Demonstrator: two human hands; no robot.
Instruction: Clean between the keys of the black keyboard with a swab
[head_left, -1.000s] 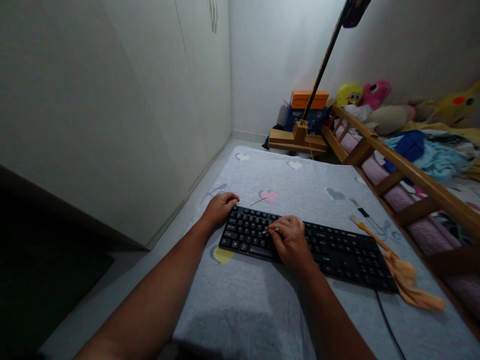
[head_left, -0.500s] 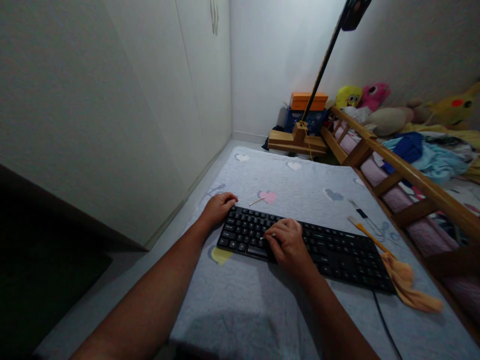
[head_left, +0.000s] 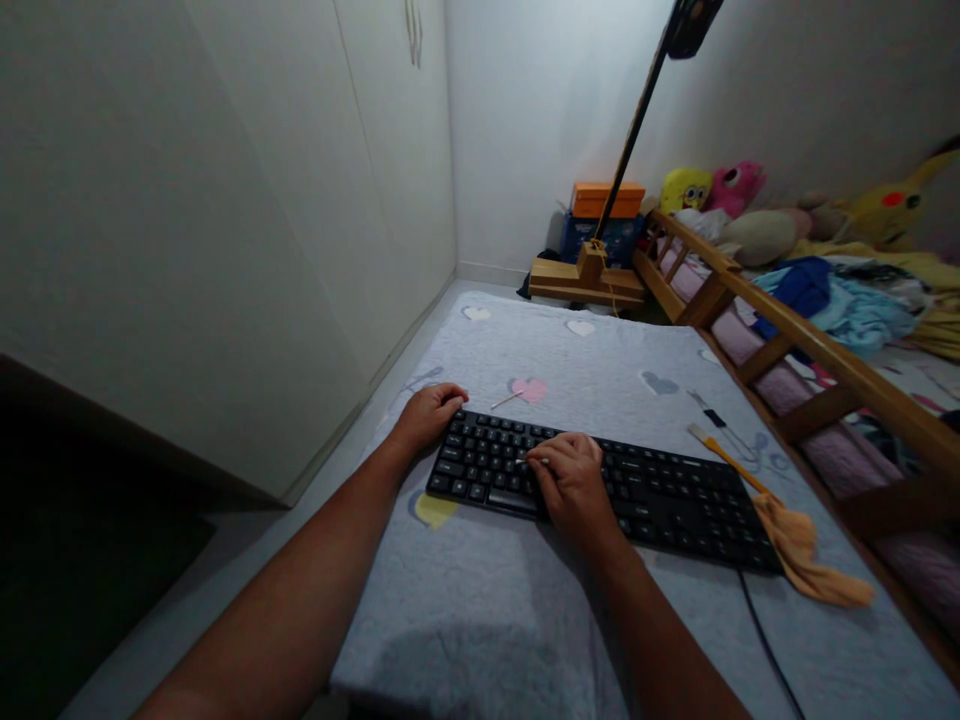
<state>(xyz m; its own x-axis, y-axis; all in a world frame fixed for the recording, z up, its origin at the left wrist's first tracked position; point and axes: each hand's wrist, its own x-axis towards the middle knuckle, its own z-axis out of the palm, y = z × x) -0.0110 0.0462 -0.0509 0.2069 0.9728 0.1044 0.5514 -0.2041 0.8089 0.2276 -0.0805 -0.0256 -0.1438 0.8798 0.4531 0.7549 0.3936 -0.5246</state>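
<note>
A black keyboard (head_left: 679,515) lies at a slant on the pale cloth with heart prints. At its upper left corner rests my left hand (head_left: 431,413), fingers curled and closed on the edge. My right hand (head_left: 571,480) is over the middle-left keys, thumb and fingers pinching a cotton swab (head_left: 521,461). Its white tip pokes out to the left, at the keys; most of the stick is hidden by the fingers. Another cotton swab (head_left: 507,399) lies on the cloth just beyond the keyboard, beside a pink heart.
Right of the keyboard are a flat brush (head_left: 720,455) with an orange handle, a thin tool with a black grip (head_left: 714,417) and a crumpled orange cloth (head_left: 802,555). A cable (head_left: 765,635) runs toward me. A wooden bed rail (head_left: 817,345) borders the right; a white cabinet (head_left: 300,220) the left.
The whole view has shifted slightly. My right hand and the swab tip sit a little farther up the keys; my left hand stays at the keyboard's corner.
</note>
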